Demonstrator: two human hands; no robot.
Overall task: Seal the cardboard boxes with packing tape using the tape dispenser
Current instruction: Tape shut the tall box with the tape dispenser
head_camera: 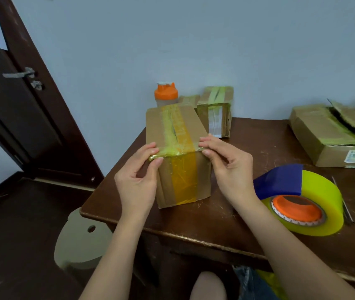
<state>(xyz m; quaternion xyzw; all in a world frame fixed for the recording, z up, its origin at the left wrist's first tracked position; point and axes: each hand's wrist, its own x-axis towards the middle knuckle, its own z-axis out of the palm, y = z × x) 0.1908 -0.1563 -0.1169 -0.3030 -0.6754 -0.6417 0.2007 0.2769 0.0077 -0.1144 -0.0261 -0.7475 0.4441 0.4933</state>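
A cardboard box (163, 131) stands near the front left of the brown table (248, 148). Yellow tape (183, 176) runs along its top seam and down its near face. A crumpled strip of tape (173, 153) lies across the box's near top edge. My left hand (138, 180) pinches the left end of this strip between thumb and fingers. My right hand (226, 167) pinches its right end at the box's right corner. The tape dispenser (306, 200), a big yellow roll with an orange hub and blue guard, lies on the table to the right.
A second taped box (215, 111) and an orange-lidded bottle (165, 95) stand at the back by the wall. A flat torn-open box (332, 135) lies at the right. A dark door (9, 100) is at the left, and a pale stool (81, 241) sits under the table's front corner.
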